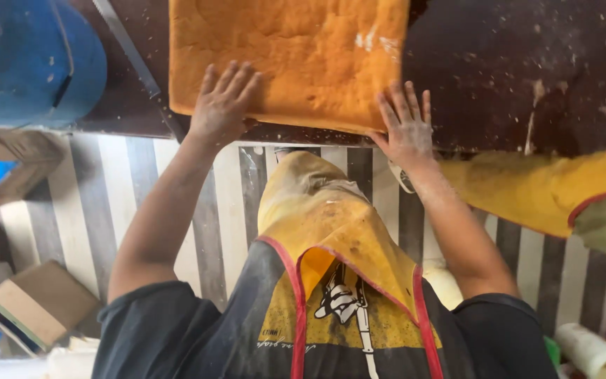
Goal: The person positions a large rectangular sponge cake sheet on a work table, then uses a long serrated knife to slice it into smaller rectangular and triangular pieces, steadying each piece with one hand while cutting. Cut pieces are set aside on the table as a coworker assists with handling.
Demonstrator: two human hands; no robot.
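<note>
While I watch the head view, step: both palms pressed on the orange slab (296, 56) at the near edge of the dark table (527, 70).
Left hand (224, 105): fingers spread flat, gripping nothing.
Right hand (407, 130): fingers splayed on the slab's corner, gripping nothing.
Next move, my guess: calls for even pressure, since the slab looks soft.
Packages: plain brown boxes (36, 302) on the floor, left; blue tub (29, 63) above them.

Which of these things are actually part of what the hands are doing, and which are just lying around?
In use:
- orange sponge cake slab, flat on the dark worktable
- left hand, palm down on the slab's near edge
- right hand, at the slab's near corner

Lying about:
- blue tub on the table
- cardboard boxes on the striped floor
- white roll
</note>
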